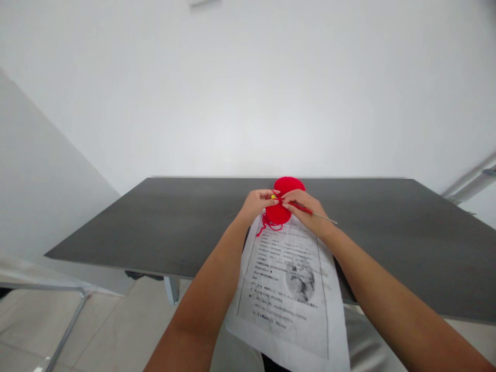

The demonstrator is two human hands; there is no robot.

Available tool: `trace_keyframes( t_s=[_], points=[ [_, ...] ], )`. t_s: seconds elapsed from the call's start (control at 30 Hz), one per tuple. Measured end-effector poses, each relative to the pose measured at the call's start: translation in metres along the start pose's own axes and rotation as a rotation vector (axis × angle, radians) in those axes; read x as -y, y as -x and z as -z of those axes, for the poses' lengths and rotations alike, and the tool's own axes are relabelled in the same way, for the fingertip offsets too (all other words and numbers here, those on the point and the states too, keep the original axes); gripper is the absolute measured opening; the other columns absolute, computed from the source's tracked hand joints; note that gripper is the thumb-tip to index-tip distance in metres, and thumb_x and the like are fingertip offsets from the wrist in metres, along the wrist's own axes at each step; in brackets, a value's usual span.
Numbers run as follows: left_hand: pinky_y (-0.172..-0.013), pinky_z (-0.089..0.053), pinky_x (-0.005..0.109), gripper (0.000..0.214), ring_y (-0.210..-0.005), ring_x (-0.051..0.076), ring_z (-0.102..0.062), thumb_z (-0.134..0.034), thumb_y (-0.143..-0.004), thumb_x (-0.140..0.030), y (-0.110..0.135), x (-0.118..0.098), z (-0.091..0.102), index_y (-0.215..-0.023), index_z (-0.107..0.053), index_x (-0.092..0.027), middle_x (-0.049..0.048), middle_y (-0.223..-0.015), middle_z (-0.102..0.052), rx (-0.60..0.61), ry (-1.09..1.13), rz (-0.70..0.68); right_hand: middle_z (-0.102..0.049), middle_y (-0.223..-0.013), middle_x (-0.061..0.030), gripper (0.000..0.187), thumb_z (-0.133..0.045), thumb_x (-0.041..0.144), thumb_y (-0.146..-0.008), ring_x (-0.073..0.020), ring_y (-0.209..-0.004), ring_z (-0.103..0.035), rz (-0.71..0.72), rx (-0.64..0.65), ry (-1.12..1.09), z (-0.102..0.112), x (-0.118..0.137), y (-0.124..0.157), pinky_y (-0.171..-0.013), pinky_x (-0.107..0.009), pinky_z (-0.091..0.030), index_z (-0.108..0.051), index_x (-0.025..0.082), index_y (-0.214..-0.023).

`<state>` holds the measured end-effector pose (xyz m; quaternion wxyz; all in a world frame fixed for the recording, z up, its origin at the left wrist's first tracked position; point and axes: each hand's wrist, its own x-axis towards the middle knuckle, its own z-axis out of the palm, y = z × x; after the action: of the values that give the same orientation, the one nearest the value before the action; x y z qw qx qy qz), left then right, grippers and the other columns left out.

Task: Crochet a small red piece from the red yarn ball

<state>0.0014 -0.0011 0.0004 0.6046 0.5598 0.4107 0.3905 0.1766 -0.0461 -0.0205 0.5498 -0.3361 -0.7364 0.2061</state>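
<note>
Head view: by the left fingers (267, 192), beside a small yellow piece (273, 197), the red round piece (277, 215) is pinched over the surface (186, 222). By the right fingers (291, 195), a red-handled tool (304, 208) is pinched. Loose red yarn (264, 225) is seen over a printed sheet (271, 258), by which the near edge is crossed. Wide room is offered on both sides.

The table (387, 232) offers passage either side of the red yarn (289, 184); the wall (248, 103) blocks beyond.

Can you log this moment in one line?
left hand: pinching red yarn | right hand: holding tool | sheet: past table's near edge
</note>
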Motion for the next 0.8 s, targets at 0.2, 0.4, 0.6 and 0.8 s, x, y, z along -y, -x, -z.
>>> trace_keyframes(
  t_s=[0.2, 0.4, 0.6, 0.8],
  points=[
    [-0.082, -0.048, 0.032, 0.039, -0.073, 0.016, -0.064, -0.083, -0.048, -0.021, 0.0037, -0.0061, -0.0022, -0.085, -0.073, -0.011, 0.0069, -0.078, -0.072, 0.065, 0.180, 0.108, -0.066, -0.092, -0.0067, 0.014, -0.055, 0.036, -0.088, -0.0210, -0.091, -0.062, -0.003, -0.019, -0.004, -0.0005, 0.0036, -0.0008, -0.087, -0.040, -0.050, -0.063, 0.024, -0.084],
    [-0.081, -0.049, 0.032, 0.036, -0.071, 0.017, -0.065, -0.083, -0.054, -0.023, 0.0078, -0.0100, -0.0057, -0.087, -0.073, -0.010, 0.0096, -0.079, -0.073, 0.133, 0.278, 0.182, -0.066, -0.096, -0.0073, 0.015, -0.053, 0.035, -0.090, -0.0218, -0.095, -0.061, 0.009, -0.018, 0.032, 0.0002, 0.0047, 0.0003, -0.090, -0.041, -0.049, -0.063, 0.025, -0.087],
    [-0.079, -0.049, 0.031, 0.031, -0.068, 0.015, -0.065, -0.082, -0.057, -0.023, 0.0067, -0.0073, -0.0073, -0.083, -0.073, -0.009, 0.0093, -0.076, -0.073, 0.110, 0.300, 0.179, -0.061, -0.099, -0.0084, 0.015, -0.050, 0.034, -0.091, -0.0218, -0.097, -0.058, 0.020, -0.018, 0.101, -0.0028, 0.0081, 0.0005, -0.089, -0.041, -0.049, -0.061, 0.025, -0.087],
    [-0.076, -0.050, 0.030, 0.031, -0.066, 0.015, -0.065, -0.082, -0.055, -0.024, 0.0054, -0.0051, -0.0085, -0.080, -0.072, -0.010, 0.0084, -0.075, -0.073, 0.083, 0.290, 0.162, -0.056, -0.100, -0.0088, 0.014, -0.047, 0.031, -0.092, -0.0220, -0.097, -0.056, 0.054, -0.006, 0.138, -0.0074, 0.0055, 0.0013, -0.089, -0.042, -0.048, -0.059, 0.025, -0.092]
  ],
)
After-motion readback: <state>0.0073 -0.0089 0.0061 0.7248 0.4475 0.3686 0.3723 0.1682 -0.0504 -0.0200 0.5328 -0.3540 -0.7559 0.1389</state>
